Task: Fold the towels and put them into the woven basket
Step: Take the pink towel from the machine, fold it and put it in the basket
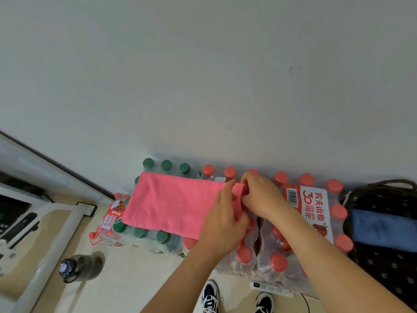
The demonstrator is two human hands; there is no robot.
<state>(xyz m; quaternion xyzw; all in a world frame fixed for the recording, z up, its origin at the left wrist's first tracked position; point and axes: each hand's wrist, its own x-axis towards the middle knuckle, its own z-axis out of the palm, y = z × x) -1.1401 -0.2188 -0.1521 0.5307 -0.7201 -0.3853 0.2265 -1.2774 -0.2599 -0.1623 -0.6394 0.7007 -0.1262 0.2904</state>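
A pink towel (171, 202) lies flat across the tops of shrink-wrapped bottle packs against the wall. My left hand (222, 219) grips the towel's right edge, fingers curled round the cloth. My right hand (259, 197) pinches the same edge at its far right corner. A dark patterned basket (388, 265) with a rope handle stands at the right, and a folded blue towel (381, 229) lies in it.
Packs of green-capped bottles (165, 166) and red-capped bottles (316, 222) carry the towel. On the floor at the left lie a dark water bottle (79, 267) and a white frame (56, 240). A power strip (270, 288) and my shoes (211, 297) are below.
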